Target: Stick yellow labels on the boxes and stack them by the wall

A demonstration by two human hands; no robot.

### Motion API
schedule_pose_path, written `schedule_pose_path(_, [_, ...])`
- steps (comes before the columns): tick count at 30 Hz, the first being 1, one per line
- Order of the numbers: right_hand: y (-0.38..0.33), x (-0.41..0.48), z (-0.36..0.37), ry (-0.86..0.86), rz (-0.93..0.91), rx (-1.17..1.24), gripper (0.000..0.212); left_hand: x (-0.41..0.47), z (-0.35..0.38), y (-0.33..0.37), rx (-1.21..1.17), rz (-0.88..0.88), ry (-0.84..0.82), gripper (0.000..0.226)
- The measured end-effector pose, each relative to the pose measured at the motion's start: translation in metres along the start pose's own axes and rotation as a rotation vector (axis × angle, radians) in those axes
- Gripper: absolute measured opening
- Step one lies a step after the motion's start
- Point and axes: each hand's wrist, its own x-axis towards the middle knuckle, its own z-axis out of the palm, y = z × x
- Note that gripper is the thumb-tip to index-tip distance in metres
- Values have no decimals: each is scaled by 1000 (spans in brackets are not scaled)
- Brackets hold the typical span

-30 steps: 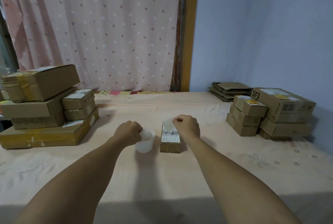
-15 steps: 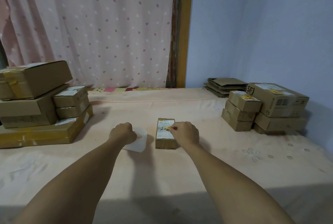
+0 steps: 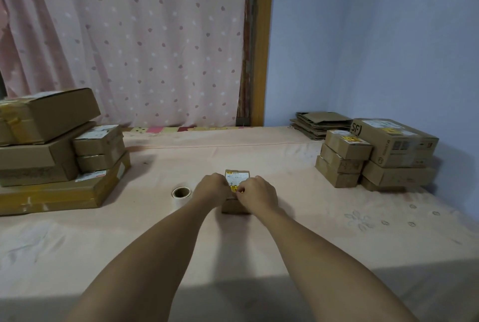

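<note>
Head view: left hand (image 3: 212, 188), fingers curled, holds the small box (image 3: 236, 207). The right hand (image 3: 259, 193) pinches a yellow label (image 3: 234, 189) on the box's top. A label roll (image 3: 181, 193) stands just left of the box, and the labelled stack (image 3: 388, 155) sits farther right, against the wall.

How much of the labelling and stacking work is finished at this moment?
Done: the stack by the wall holds several boxes, two on top showing yellow labels. In hand: the left hand and right hand work a yellow label onto the small box. Left: moving it to the wall, then the pile on the left, which shows no yellow labels.
</note>
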Motion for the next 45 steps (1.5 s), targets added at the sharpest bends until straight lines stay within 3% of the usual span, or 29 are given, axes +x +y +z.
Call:
schedule_pose_path(5, [14, 1, 2, -82, 104, 290, 18, 8, 10, -8, -30, 7, 58, 26])
schedule_pose_path(8, [26, 2, 0, -31, 193, 418, 20, 10, 13, -11, 17, 66, 72, 31])
schedule_pose_path(16, [19, 13, 7, -113, 341, 383, 38, 13, 15, -8, -34, 46, 5, 28])
schedule_pose_path(22, [17, 16, 21, -120, 412, 469, 35, 13, 22, -14, -145, 41, -5, 23])
schedule_pose_path(27, [18, 19, 24, -135, 432, 511, 28, 13, 26, -11, -86, 30, 67, 21])
schedule_pose_path(35, [20, 18, 28, -165, 431, 456, 39, 9, 35, -12, -89, 57, 85, 34])
schedule_pose_path(38, [21, 16, 26, -154, 419, 460, 40, 10, 36, -14, -274, -73, 48, 47])
schedule_pose_path(41, [29, 13, 25, -159, 454, 563, 35, 13, 33, -11, -503, -231, 21, 24])
schedule_pose_path(45, [52, 11, 14, -94, 485, 710, 23, 20, 38, 6, -688, -275, 21, 12])
